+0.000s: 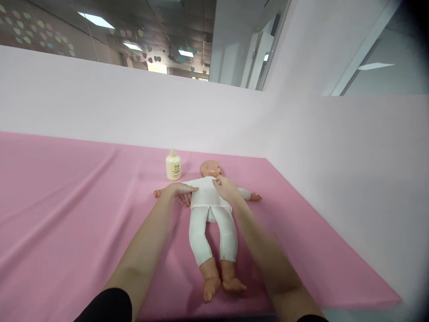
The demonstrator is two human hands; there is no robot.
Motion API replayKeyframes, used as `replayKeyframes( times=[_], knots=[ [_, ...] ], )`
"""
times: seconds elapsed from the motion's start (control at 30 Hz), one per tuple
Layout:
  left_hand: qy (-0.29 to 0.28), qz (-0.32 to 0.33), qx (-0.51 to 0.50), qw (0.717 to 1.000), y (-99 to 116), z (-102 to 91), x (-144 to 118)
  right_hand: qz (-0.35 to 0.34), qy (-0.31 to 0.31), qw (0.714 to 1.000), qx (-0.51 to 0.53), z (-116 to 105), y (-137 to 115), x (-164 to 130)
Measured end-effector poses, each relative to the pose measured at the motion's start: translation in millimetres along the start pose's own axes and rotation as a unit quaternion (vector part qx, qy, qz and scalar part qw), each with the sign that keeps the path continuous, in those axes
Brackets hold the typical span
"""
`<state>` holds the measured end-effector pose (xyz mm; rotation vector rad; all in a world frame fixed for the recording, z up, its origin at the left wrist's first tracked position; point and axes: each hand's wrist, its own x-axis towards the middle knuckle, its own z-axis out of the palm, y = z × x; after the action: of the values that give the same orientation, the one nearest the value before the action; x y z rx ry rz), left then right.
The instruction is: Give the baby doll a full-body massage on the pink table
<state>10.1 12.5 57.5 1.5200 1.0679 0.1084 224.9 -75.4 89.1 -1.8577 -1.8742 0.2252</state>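
A baby doll [211,197] in a white top and white leggings lies on its back, feet toward me, its arms spread and its head turned to the right. My left hand [183,192] is at the doll's side by the armpit, thumb on the edge of the top and fingers apart, pointing down beside the body. Near the neckline, my right hand [226,187] has its fingers pinched together at the white top [205,191]; it is slightly blurred. A cream-coloured bottle [173,166] stands upright beyond my left hand, left of the doll's head.
Under the doll spreads a pink sheet [83,214] with wrinkles on the left and an edge at the right. A white wall [134,107] rises behind it, with another wall [351,170] on the right. Above is a window [140,36] with heart stickers.
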Motion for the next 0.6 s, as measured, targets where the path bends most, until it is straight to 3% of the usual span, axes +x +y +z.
replayKeyframes(
  times=[0.07,0.13,0.2,0.27,0.3,0.33,0.47,0.53,0.6],
  knots=[
    [0.055,-0.03,0.098,0.993,14,-2.5,-4,-0.109,0.011,0.994,-0.012,17,-12,-6],
    [0.224,0.092,0.146,0.959,30,-7.1,-9,-0.154,-0.032,0.986,-0.056,34,-17,-12],
    [0.418,0.212,0.209,0.858,46,-15.7,-13,-0.166,-0.055,0.981,-0.082,47,-15,-14],
    [0.52,0.266,0.287,0.76,58,-28.6,-17,-0.169,-0.075,0.979,-0.086,54,-11,-13],
    [0.545,0.265,0.315,0.731,62,-36.3,-19,-0.167,-0.079,0.979,-0.086,55,-9,-12],
    [0.546,0.252,0.342,0.722,64,-44.2,-20,-0.165,-0.081,0.979,-0.086,56,-7,-11],
    [0.521,0.207,0.363,0.744,68,-67.8,-17,-0.166,-0.077,0.979,-0.092,53,-7,-10],
    [0.518,0.195,0.375,0.744,71,-66.7,-10,-0.175,-0.072,0.977,-0.094,52,-9,-12],
    [0.518,0.21,0.394,0.729,79,-53.5,1,-0.18,-0.067,0.977,-0.097,52,-10,-13]
  ],
)
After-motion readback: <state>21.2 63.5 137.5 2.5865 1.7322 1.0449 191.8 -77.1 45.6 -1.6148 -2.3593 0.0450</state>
